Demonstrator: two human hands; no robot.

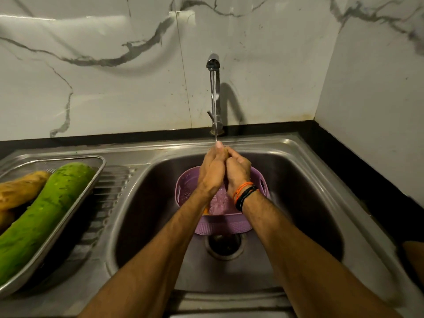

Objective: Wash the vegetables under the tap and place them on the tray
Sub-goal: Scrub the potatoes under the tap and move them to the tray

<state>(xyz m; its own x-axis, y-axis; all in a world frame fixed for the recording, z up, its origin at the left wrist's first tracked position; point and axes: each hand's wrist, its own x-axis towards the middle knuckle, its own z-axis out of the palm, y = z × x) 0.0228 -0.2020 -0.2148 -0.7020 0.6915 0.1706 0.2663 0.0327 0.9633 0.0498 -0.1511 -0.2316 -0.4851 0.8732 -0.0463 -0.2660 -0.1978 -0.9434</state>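
Steel sink (pixel 298 171) set in a dark bench (pixel 344 157), marble-look wall close behind and on the right; the basin's right half and front lie open, ribbed drainboard (pixel 110 196) on the left. Tap (pixel 213 65) stands at the back rim, a thin stream of water (pixel 214 106) falling straight onto the hands. Lilac plastic basket (pixel 229 223) with perforated walls sits in the basin, just behind the round drain (pixel 224 246); a bit of orange shows inside it at the left forearm, too hidden to name. Steel tray (pixel 91 187), rectangular with rounded corners, rests on the drainboard and holds a long green gourd (pixel 46 216) — smooth, wet-speckled — beside yellow-brown vegetables (pixel 20 189). Left hand (pixel 212 171) and right hand (pixel 237 168) pressed together above the basket, fingers curled round a small orange-tan piece (pixel 226 152) — barely visible between them. Orange and black cords (pixel 245 193) on the right wrist.
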